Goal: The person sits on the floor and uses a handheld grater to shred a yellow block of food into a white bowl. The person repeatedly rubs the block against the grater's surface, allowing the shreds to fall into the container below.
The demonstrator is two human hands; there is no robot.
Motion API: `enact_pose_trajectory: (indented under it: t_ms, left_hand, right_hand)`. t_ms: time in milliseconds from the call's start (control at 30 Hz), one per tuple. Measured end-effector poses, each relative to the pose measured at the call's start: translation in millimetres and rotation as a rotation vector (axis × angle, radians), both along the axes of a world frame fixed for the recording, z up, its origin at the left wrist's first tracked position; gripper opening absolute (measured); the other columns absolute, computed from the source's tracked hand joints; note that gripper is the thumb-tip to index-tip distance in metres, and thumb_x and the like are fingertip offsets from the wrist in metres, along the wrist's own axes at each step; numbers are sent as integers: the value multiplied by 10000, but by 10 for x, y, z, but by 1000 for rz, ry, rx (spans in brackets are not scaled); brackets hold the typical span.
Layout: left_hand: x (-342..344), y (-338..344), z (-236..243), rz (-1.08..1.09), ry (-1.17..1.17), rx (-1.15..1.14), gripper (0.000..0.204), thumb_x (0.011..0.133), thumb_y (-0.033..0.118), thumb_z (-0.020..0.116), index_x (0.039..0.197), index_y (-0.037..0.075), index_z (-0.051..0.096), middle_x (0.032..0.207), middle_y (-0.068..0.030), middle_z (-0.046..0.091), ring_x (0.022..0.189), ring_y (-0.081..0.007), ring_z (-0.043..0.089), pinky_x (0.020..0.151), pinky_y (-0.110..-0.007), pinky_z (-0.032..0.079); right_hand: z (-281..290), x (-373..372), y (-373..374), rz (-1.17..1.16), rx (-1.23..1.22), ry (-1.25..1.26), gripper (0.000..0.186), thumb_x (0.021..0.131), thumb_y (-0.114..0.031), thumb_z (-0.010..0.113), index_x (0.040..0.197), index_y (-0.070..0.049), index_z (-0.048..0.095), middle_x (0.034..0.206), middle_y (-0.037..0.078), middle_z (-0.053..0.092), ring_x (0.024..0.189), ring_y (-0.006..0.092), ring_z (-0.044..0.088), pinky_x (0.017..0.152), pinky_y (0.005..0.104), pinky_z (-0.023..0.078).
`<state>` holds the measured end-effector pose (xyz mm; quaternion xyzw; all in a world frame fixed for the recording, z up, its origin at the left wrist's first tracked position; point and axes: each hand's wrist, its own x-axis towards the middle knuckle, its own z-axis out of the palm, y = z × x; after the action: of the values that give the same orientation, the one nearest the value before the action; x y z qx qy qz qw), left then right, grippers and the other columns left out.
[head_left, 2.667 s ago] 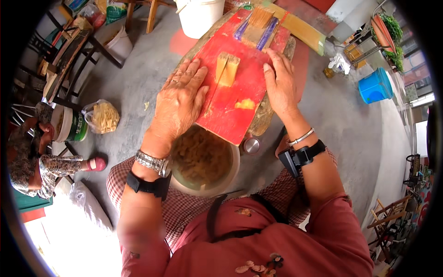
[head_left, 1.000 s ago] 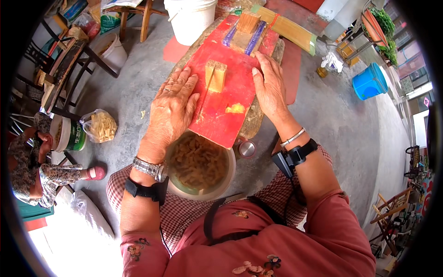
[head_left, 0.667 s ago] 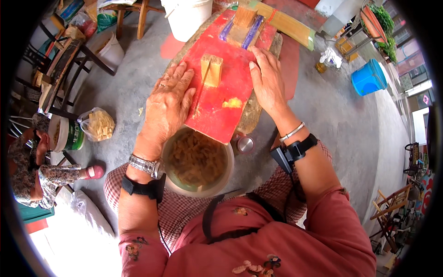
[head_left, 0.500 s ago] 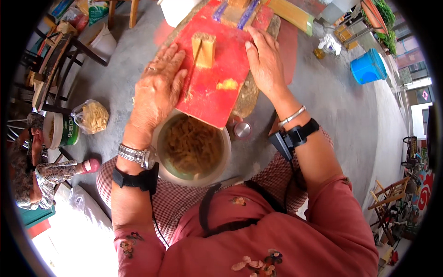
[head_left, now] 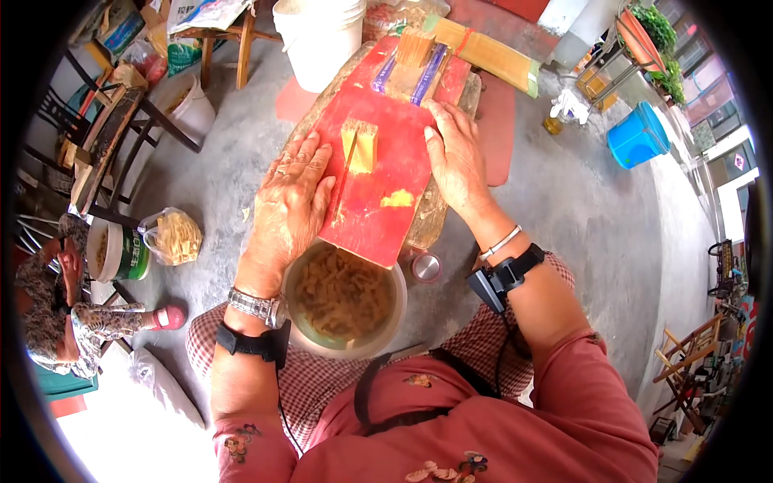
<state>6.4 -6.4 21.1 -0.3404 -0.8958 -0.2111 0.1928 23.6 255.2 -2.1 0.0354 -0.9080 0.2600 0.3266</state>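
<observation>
My left hand (head_left: 288,201) lies with stretched fingers on the left side of a red board (head_left: 372,225). My right hand (head_left: 457,165) rests open along the board's right edge, fingertips near two purple strips (head_left: 431,76). Between my hands, a yellow wooden block (head_left: 359,141) with a slit sits on the board, and a thin groove runs down from it. Beneath the board is a worn wooden plank (head_left: 428,224), with a second wooden block (head_left: 415,47) at the far end. A tub (head_left: 342,302) of small pale brown pieces in liquid stands under the board's near end.
A metal-lidded container (head_left: 427,268) is beside the tub. White buckets (head_left: 314,48), a blue bucket (head_left: 636,137), a bag of wood pieces (head_left: 173,233) and a dark bench (head_left: 113,141) surround the plank. Another person (head_left: 52,314) sits at the left.
The camera's view has tilted, shifting the whole scene in the picture. Both my hands remain in the same places on the red board, and the block has not visibly moved.
</observation>
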Motion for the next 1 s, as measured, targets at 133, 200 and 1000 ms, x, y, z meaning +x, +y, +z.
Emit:
enact_pose_trajectory:
  t_ms: [133,200,1000]
  left_hand:
    - [-4,-13,-2,-11,-2,10,391,937,158,597,1298,9,606,1412,-172,542,1366,-316,461,1123,-446,372]
    - [-3,-6,7,-18,-7,9,391,935,156,600,1297,7,606,1411,-172,543,1368,-313,458,1123,-442,373]
    - [-28,-109,13,142,-233,50,438,1020,245,528,1384,2,520,1450,-211,493,1391,-336,423,1168,-399,295]
  right_hand:
    - [14,11,-22,-9,-16,-22,388,942,-123,545,1316,-21,538,1329,199,520,1267,379,453,1086,461,380]
    - [2,17,-3,-7,-13,-16,389,940,-120,546,1318,-26,537,1332,195,518,1270,380,449,1088,461,379]
    - [5,34,-14,-10,-16,1,397,937,-122,563,1326,-50,526,1325,177,516,1269,371,445,1080,452,387]
